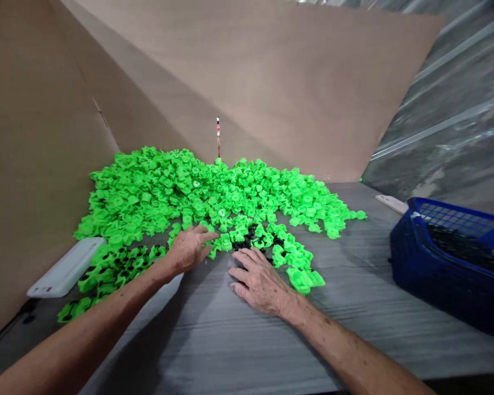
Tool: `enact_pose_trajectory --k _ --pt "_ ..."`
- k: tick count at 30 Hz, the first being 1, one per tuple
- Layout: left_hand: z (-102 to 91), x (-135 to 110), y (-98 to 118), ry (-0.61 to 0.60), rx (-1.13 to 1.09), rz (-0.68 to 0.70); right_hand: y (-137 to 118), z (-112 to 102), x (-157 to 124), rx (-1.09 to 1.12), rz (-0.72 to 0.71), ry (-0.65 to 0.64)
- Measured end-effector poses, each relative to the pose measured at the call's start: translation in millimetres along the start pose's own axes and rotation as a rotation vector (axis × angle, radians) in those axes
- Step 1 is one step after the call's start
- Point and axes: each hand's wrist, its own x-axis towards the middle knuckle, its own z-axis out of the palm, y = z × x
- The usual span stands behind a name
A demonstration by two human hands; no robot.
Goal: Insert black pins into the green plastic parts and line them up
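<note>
Right now, the left hand (pixel 191 248) is touching a heap of green plastic pieces (pixel 197 203) on the bench (pixel 354 323) with its fingers together, while the right hand (pixel 259 281) is lying beside them, fingers spread apart.

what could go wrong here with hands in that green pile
The left hand is touching the edge of the loose green plastic pieces, so they might slide and spread across the grey surface. The black bits showing among them, close to the right hand, could get mixed up with the green. The blue basket sits well off to the right, so anything carried over might drop on the way.
</note>
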Motion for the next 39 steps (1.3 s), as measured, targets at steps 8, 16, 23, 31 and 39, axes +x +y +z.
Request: enact_pose_trajectory --k 8,16,23,31,39 --pt "-24.4 7 -6 0.112 -0.269 0.034 -2 1 0 0.018 0.005 0.035" --pt "-10.2 62 -71 0.115 -0.101 -0.267 0 3 -1 0.029 0.003 0.024" --pt "7.5 43 -59 0.025 -0.085 -0.173 1 3 -1 0.046 -0.006 0.019" --pt "3.5 -13 8 0.032 -0.121 -0.139 0 6 -1 0.006 -0.01 0.05" --pt "8.9 -59 57 0.115 -0.181 -0.067 0 9 -1 0.018 -0.034 0.093"
